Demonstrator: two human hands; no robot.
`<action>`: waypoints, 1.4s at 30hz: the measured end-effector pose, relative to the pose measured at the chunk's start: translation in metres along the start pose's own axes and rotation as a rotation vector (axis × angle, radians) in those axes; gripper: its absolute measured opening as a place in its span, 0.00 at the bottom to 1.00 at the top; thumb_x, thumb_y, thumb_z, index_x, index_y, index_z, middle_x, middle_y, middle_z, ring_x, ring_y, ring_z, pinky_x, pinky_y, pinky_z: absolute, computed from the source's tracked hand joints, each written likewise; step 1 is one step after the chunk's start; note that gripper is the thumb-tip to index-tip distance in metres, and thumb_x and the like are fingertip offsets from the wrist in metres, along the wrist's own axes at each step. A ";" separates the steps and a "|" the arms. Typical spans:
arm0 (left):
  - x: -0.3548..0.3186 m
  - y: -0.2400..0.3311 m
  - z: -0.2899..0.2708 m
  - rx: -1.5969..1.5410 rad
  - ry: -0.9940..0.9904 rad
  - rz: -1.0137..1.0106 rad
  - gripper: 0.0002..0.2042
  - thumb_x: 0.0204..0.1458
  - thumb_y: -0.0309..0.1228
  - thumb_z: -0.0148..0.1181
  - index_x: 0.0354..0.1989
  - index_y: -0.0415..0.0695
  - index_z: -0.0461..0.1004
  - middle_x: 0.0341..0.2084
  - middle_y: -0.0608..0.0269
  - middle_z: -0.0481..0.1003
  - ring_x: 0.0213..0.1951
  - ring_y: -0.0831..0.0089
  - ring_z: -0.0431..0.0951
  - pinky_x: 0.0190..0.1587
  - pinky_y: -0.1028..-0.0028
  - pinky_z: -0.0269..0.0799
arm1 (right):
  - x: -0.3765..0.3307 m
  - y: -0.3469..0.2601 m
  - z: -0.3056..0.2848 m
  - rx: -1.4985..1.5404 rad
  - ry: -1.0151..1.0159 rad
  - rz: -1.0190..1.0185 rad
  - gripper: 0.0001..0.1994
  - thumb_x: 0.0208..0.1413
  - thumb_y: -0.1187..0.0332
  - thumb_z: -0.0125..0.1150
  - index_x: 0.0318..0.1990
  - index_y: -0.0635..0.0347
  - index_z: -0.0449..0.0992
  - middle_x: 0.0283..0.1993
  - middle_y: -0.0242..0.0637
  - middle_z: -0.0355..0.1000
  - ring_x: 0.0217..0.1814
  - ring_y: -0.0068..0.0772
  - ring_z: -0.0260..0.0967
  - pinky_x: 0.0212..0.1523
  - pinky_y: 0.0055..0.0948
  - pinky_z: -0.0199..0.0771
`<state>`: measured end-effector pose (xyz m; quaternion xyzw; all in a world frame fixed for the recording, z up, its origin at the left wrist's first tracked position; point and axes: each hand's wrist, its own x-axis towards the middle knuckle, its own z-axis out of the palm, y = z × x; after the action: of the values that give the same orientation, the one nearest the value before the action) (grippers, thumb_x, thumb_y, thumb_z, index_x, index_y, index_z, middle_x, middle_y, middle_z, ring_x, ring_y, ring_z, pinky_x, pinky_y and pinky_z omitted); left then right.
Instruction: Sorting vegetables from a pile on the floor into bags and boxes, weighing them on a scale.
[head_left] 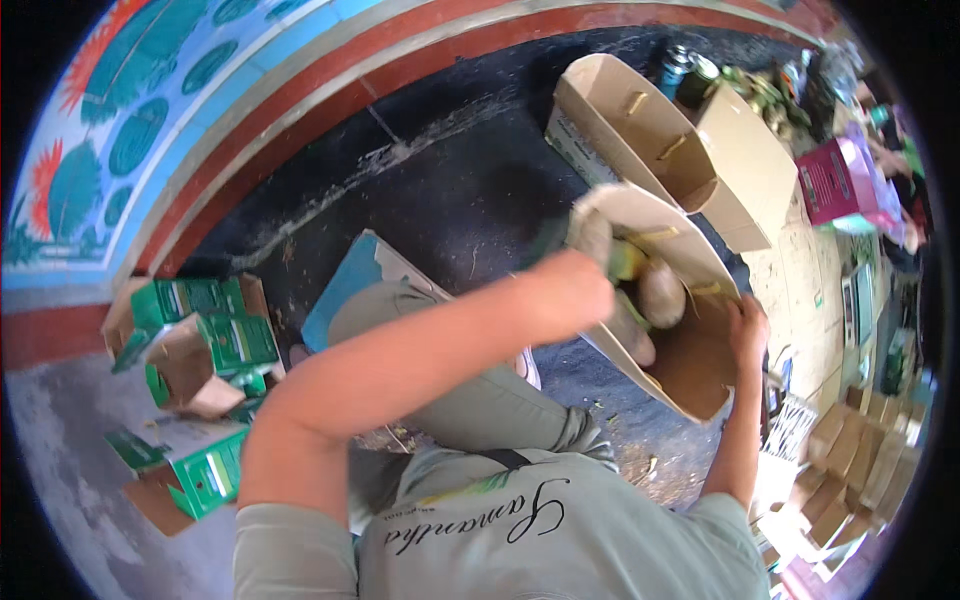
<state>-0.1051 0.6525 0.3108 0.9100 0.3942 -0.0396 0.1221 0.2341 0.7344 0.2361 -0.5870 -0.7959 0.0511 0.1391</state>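
Note:
In front of me a cardboard box [716, 372] stands tilted, with its top open and yellow cord loops inside. Several oblong brownish vegetables or fruits [661, 294] lie in it, among something green and yellow. My left hand [572, 290] reaches over the near left rim. It is smeared by motion and its fingers are hidden. A brownish oblong piece [594, 238] shows right beside that hand; whether it is held I cannot tell. My right hand [748, 328] is closed on the box's right rim.
Behind it stands another open cardboard box [640, 115] with cord loops. Green cartons [210, 330] lie at the left near the painted wall [130, 130]. A blue board [345, 285] is by my leg. At the right are a pink box [835, 180] and stacked cartons [860, 450].

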 end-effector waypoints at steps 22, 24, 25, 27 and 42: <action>-0.322 0.088 0.009 0.121 1.039 -1.500 0.10 0.44 0.23 0.57 0.37 0.39 0.73 0.35 0.53 0.73 0.40 0.59 0.73 0.45 0.69 0.66 | 0.181 -0.072 0.150 -0.116 -0.226 -0.255 0.24 0.45 0.59 0.60 0.50 0.58 0.66 0.47 0.51 0.68 0.49 0.51 0.65 0.48 0.42 0.65; -0.351 0.115 0.026 0.273 1.030 -1.612 0.11 0.44 0.23 0.57 0.38 0.38 0.72 0.36 0.53 0.73 0.40 0.58 0.72 0.45 0.68 0.66 | 0.188 -0.083 0.164 -0.226 -0.451 -0.123 0.25 0.43 0.56 0.61 0.48 0.59 0.67 0.46 0.52 0.69 0.50 0.51 0.65 0.49 0.43 0.65; -0.363 0.129 0.036 0.341 0.989 -1.679 0.11 0.44 0.23 0.57 0.38 0.38 0.72 0.37 0.52 0.73 0.40 0.57 0.72 0.46 0.66 0.65 | 0.189 -0.092 0.166 -0.268 -0.538 -0.117 0.24 0.45 0.57 0.58 0.48 0.61 0.67 0.45 0.53 0.69 0.49 0.52 0.65 0.48 0.43 0.66; -0.375 0.136 0.057 0.372 1.021 -1.726 0.12 0.43 0.23 0.57 0.39 0.38 0.72 0.37 0.52 0.73 0.41 0.57 0.72 0.46 0.66 0.65 | 0.191 -0.061 0.176 -0.315 -0.355 -0.294 0.22 0.46 0.57 0.56 0.46 0.63 0.69 0.44 0.54 0.69 0.47 0.53 0.66 0.48 0.42 0.66; -0.407 0.183 0.083 0.571 1.010 -1.842 0.17 0.39 0.28 0.60 0.41 0.41 0.70 0.37 0.56 0.72 0.43 0.60 0.70 0.47 0.64 0.62 | 0.117 -0.328 0.043 0.248 -0.606 -0.925 0.09 0.45 0.79 0.51 0.36 0.68 0.72 0.30 0.42 0.71 0.32 0.31 0.67 0.35 0.29 0.66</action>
<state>-0.2491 0.2232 0.3344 0.1710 0.9060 0.1727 -0.3466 -0.1120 0.7482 0.2942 -0.1153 -0.9626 0.2444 -0.0198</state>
